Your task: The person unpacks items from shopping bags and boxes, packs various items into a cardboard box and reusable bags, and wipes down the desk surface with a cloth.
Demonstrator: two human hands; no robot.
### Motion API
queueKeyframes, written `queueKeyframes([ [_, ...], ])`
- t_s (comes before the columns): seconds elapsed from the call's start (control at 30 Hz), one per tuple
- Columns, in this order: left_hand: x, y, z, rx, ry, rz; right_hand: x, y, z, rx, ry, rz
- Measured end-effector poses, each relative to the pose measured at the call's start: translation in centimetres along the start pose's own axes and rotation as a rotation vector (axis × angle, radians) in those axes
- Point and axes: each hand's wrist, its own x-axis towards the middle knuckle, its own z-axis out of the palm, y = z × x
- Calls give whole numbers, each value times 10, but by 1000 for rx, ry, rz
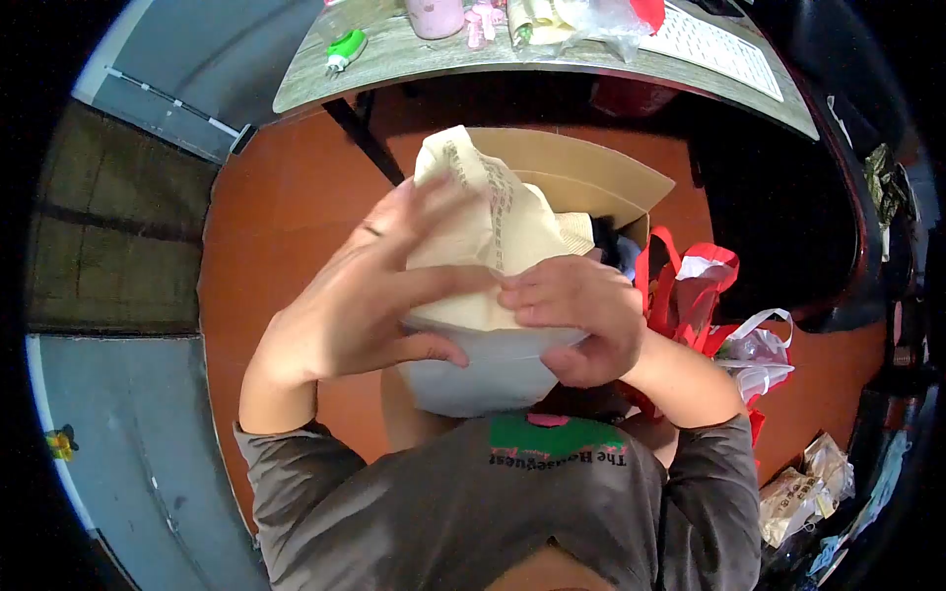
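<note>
A cream paper bag (512, 222) with lines of printed characters is in front of my chest, its top part creased and rising away from me. Below its folded edge shows a smooth pale grey-white part (483, 369), above my lap. My left hand (370, 286) grips the bag's left side, thumb on the near face and index finger across the fold; its other fingers are spread and blurred by motion. At the right end of the fold, my right hand (581, 310) has its fingers over the edge and its thumb underneath.
Behind the bag is an open cardboard box (591, 167) with fabric-like items inside. Red bags (685, 286) and a clear plastic bag (759, 360) lie to the right. Ahead stands a desk (394, 74) with a keyboard (714, 49) and a green-capped bottle (345, 49).
</note>
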Motion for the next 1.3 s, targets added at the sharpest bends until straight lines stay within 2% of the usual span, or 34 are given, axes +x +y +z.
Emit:
queueKeyframes([
  [0.03, 4, -6, 3, 39, -18, 120, -2, 0, 1, 25, 12, 11],
  [0.1, 5, -10, 3, -39, -66, 147, -6, -3, 2, 73, 36, 29],
  [0.2, -3, 1, 3, 11, -24, 231, -6, -16, -7, -165, -116, 64],
  [0.3, -16, 17, 5, 259, 43, 346, -6, -35, -19, -392, -111, 161],
  [0.33, -14, 24, 6, 334, 116, 397, -11, -34, -20, -337, -72, 181],
  [0.43, -17, 55, 2, 634, 298, 340, 7, -61, -29, -503, 50, 294],
  [0.47, -15, 61, 5, 713, 411, 364, 9, -66, -33, -434, 43, 324],
  [0.53, -9, 65, 25, 927, 553, 427, 26, -77, -50, -543, -78, 322],
  [0.57, -1, 65, 39, 879, 559, 408, 29, -75, -61, -633, -152, 302],
  [0.6, 6, 66, 53, 831, 566, 390, 31, -64, -70, -571, -179, 315],
  [0.63, 21, 66, 67, 631, 511, 322, 30, -48, -81, -535, -225, 323],
  [0.67, 30, 64, 79, 420, 459, 249, 23, -13, -93, -485, -328, 419],
  [0.7, 32, 53, 84, 238, 419, 249, 15, 7, -93, -492, -397, 436],
  [0.77, 27, 19, 80, 362, 501, 300, -2, 31, -87, -486, -374, 544],
  [0.8, 18, 6, 72, 366, 660, 171, -4, 40, -86, -536, -365, 491],
  [0.87, -11, -24, 53, 599, 838, -129, -5, 44, -85, -572, -339, 457],
  [0.9, -26, -31, 49, 567, 850, -451, -2, 42, -84, -563, -323, 474],
  [0.93, -39, -49, 55, 417, 876, -649, -1, 41, -84, -557, -305, 490],
  [1.03, -70, -123, 83, -113, 542, -868, -9, 39, -76, -714, -261, 320],
  [1.13, -52, -150, 114, -976, 571, -676, -2, 13, -51, -789, -340, 314],
  [1.23, -38, -151, 127, -1315, 719, -592, 1, 14, -28, -929, -289, 275],
  [1.3, -32, -144, 123, -1328, 721, -657, -7, 17, -24, -1036, -285, 267],
])
